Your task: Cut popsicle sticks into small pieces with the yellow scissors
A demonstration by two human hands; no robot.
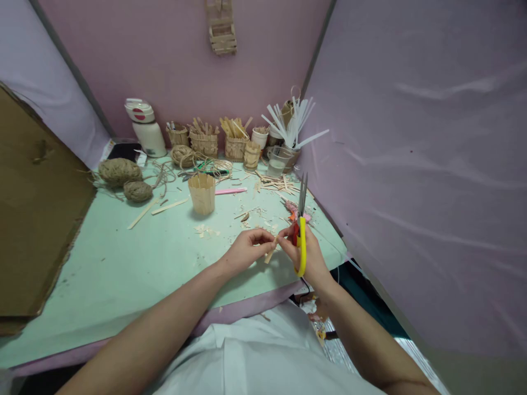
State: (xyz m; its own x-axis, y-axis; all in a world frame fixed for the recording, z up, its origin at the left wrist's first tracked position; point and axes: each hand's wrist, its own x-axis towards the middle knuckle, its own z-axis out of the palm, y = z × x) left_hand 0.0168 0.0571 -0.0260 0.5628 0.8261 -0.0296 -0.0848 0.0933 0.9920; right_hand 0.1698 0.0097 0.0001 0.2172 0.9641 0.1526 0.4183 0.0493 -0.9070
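Observation:
Near the front edge of the table, my left hand point(245, 251) is closed in a pinch on a short, pale wooden strip point(269, 257). My right hand point(314, 260) meets it there, its thumb and fingertips at the strip's upper end. Scissors point(303, 233) with yellow and red handles hang on that right hand, blades pointing up and away. Left of the hands stands a small cup made of upright wooden strips point(202, 195). Just beyond the scissors lies a pink tool that looks like a glue gun point(293, 208), partly hidden by them.
Wood scraps point(206, 231) and thin sticks point(280, 184) litter the green tabletop point(135, 258). Twine balls point(120, 171) lie at left, near a white bottle point(149, 131). Stick-filled containers point(205, 144) and white glue sticks point(293, 123) line the back. Cardboard point(41, 219) stands at left.

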